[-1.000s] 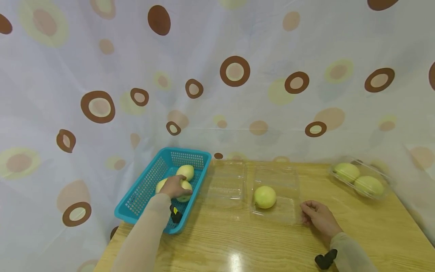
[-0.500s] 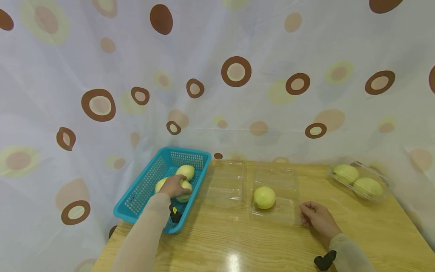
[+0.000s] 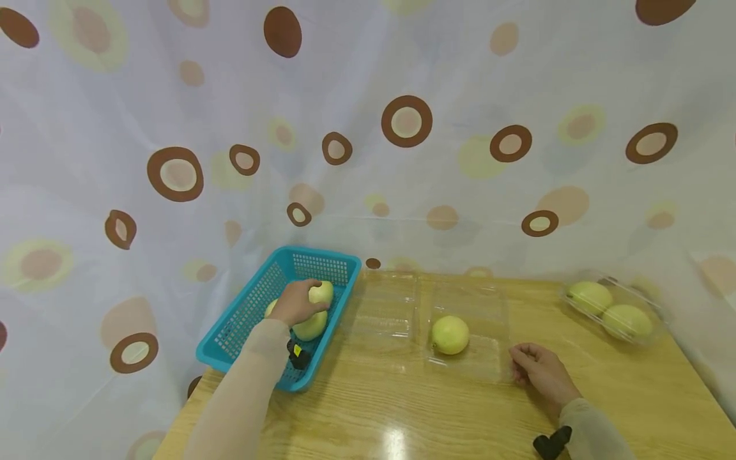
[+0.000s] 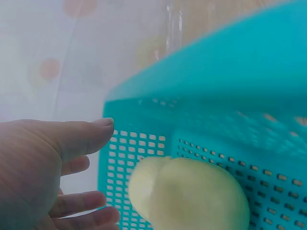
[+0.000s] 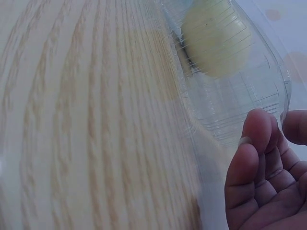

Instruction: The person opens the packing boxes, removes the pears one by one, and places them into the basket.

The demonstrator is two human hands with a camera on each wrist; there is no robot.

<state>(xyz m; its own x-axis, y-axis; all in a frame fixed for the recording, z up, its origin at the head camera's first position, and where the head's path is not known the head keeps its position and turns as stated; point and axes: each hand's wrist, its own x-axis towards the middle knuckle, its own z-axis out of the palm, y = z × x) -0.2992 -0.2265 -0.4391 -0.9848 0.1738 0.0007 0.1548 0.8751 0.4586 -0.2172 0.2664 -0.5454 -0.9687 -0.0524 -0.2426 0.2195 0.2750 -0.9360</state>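
In the head view my left hand [image 3: 294, 304] is over the blue plastic basket [image 3: 230, 332]. Its fingers are spread and hold nothing. Below it lie several pale yellow-green fruits, a nearer one [image 3: 310, 327] and a farther one [image 3: 322, 293]; their kind is unclear. The left wrist view shows the fingers [image 4: 79, 203] apart from the fruit [image 4: 196, 194]. My right hand [image 3: 543, 372] pinches the right edge of an unfolded clear plastic clamshell box [image 3: 485, 361], thumb and fingertips at its rim [image 5: 283, 103]. One yellow-green fruit [image 3: 450, 335] sits in the box's left part.
A second clear plastic box [image 3: 384, 313] lies between the basket and the first box. At the far right a closed clear box [image 3: 611, 306] holds two yellow-green fruits. Behind the wooden table [image 3: 368, 409] hangs a patterned curtain [image 3: 356, 83].
My left hand has risen slightly off the nearer fruit in the basket, and more of that fruit shows. The right hand keeps its place at the box edge. The head view has shifted slightly.
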